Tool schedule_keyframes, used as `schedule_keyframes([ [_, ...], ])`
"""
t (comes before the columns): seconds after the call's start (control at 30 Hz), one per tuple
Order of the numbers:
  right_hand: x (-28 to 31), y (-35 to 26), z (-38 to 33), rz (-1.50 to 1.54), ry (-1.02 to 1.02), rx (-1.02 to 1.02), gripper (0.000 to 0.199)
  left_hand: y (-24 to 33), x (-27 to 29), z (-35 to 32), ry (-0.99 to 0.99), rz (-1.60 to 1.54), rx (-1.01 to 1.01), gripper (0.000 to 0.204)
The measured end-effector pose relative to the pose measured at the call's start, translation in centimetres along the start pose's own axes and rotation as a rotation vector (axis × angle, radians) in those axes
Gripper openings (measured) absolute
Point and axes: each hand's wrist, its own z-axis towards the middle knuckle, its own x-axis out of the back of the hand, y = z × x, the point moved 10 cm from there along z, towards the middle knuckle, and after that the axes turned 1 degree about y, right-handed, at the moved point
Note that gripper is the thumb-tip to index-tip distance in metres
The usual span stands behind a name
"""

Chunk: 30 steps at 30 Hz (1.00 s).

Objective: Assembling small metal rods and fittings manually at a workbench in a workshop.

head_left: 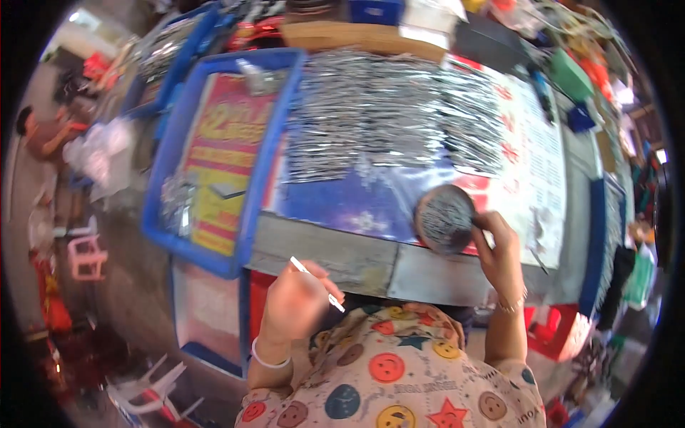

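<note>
My left hand (pixel 294 303) is closed round a thin white stick (pixel 300 265), whose ends poke out on both sides of the fist. Motion smears this hand, so the stick's exact kind is unclear. At the table's near edge, my right hand (pixel 497 246) grips the right rim of a round dark dish (pixel 444 220), thumb and fingers at its side. Small grey metallic bits fill the dish, too fine to make out. Beyond it, slim shiny metal pieces (pixel 399 110) lie in several dense rows on a printed sheet (pixel 342 203).
Left of the rows stands a blue tray (pixel 155 207) with a printed sheet and a few clear packets. A wooden board (pixel 364 37) borders the back. A pink stool (pixel 88 248) and a person (pixel 46 139) are off to the left. A red crate (pixel 560 332) sits below at right.
</note>
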Motion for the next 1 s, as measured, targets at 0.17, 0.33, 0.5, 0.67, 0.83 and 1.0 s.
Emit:
schedule_keyframes([
  [0.17,-0.3,2.2,1.4,-0.181,-0.049,-0.026,0.02,-4.7,-4.8,0.8,-0.222,-0.127,0.147,0.021],
  [0.33,-2.7,0.8,1.3,-0.383,-0.201,0.068,0.027,-6.6,-8.1,-0.2,-0.349,-0.043,0.189,0.016],
  [0.5,-4.6,0.4,1.5,-0.557,-0.259,0.134,0.014,-7.6,-8.6,-0.5,-0.349,0.02,0.21,0.017],
  [0.67,-5.0,0.1,1.7,-0.582,-0.236,0.162,0.012,-7.0,-8.3,-0.1,-0.344,0.036,0.204,0.031],
  [0.83,-4.6,1.2,1.3,-0.512,-0.273,0.091,0.012,-7.6,-8.7,-0.1,-0.347,-0.032,0.235,0.035],
  [1.0,-3.6,1.5,0.5,-0.381,-0.265,0.049,0.015,-7.9,-9.1,-0.4,-0.332,-0.071,0.233,0.031],
])
